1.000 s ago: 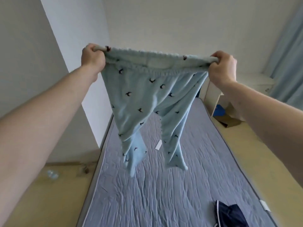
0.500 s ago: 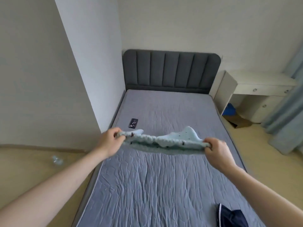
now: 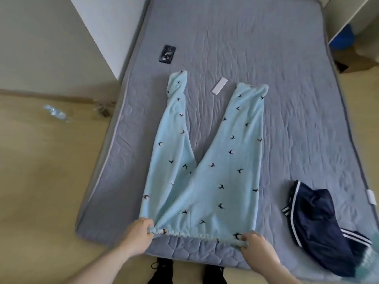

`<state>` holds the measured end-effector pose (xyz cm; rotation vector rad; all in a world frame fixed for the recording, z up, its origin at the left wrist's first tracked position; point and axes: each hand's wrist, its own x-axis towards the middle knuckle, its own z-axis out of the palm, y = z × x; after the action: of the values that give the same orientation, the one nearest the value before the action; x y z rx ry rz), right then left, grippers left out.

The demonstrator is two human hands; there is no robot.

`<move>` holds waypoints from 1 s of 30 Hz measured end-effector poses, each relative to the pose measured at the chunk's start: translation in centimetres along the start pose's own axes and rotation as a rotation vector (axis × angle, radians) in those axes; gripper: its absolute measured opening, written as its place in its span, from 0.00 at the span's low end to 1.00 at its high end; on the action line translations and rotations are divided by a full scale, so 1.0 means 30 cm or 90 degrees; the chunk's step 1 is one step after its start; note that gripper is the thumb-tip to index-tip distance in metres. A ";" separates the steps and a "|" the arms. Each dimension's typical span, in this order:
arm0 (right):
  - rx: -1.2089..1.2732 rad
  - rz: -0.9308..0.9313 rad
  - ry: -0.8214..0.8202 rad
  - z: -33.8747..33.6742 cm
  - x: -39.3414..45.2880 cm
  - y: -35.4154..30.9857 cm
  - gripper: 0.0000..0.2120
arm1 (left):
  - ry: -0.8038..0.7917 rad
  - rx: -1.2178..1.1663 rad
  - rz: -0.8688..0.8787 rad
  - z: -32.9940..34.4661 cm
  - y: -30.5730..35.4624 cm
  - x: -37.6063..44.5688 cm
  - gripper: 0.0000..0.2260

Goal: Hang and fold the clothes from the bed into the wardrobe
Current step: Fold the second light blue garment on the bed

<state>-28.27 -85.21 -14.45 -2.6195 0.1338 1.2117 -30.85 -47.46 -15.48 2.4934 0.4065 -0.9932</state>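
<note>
Light blue pyjama trousers [image 3: 207, 181] with small dark bird prints lie flat on the grey mattress [image 3: 287, 111], legs spread and pointing away from me. The elastic waistband runs along the near edge of the bed. My left hand [image 3: 139, 236] pinches the waistband's left corner. At the right corner, my right hand [image 3: 256, 245] grips the same band. A crumpled navy garment with white stripes [image 3: 322, 224] rests on the mattress to the right of the trousers.
A dark phone [image 3: 167, 54] and a small white flat object [image 3: 219, 86] lie on the mattress beyond the trouser legs. A plastic bottle [image 3: 55, 113] is on the wooden floor at left. White wall panel [image 3: 106, 27] stands at the bed's left; my dark shoes [image 3: 162, 267] are below.
The trousers were held up in the air, then swung down; now they lie spread flat on the mattress. Both hands have dropped to the near bed edge, still holding the waistband.
</note>
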 end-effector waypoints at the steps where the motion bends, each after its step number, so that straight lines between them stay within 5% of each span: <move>1: 0.000 0.009 -0.032 0.083 0.021 0.031 0.05 | -0.015 0.012 0.002 0.077 -0.031 0.010 0.15; 8: -0.040 0.058 -0.151 0.472 0.128 0.178 0.15 | -0.099 0.048 -0.027 0.465 -0.159 0.065 0.06; 13: 0.006 0.040 -0.213 0.548 0.210 0.172 0.26 | 0.115 -0.116 -0.102 0.564 -0.141 0.118 0.19; 18: 0.251 0.123 -0.165 0.483 0.259 0.140 0.20 | 0.200 -0.118 0.195 0.488 0.040 0.118 0.20; 23: 0.400 0.209 -0.051 0.350 0.291 0.229 0.17 | 0.151 -0.141 0.471 0.453 0.324 0.146 0.09; 30: 0.435 0.289 -0.016 0.303 0.339 0.405 0.18 | -0.118 0.099 0.721 0.682 0.570 0.253 0.06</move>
<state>-30.63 -94.29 -30.12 -2.0145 0.9911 1.0625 -30.31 -71.36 -29.48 2.1446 -1.0605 -0.7246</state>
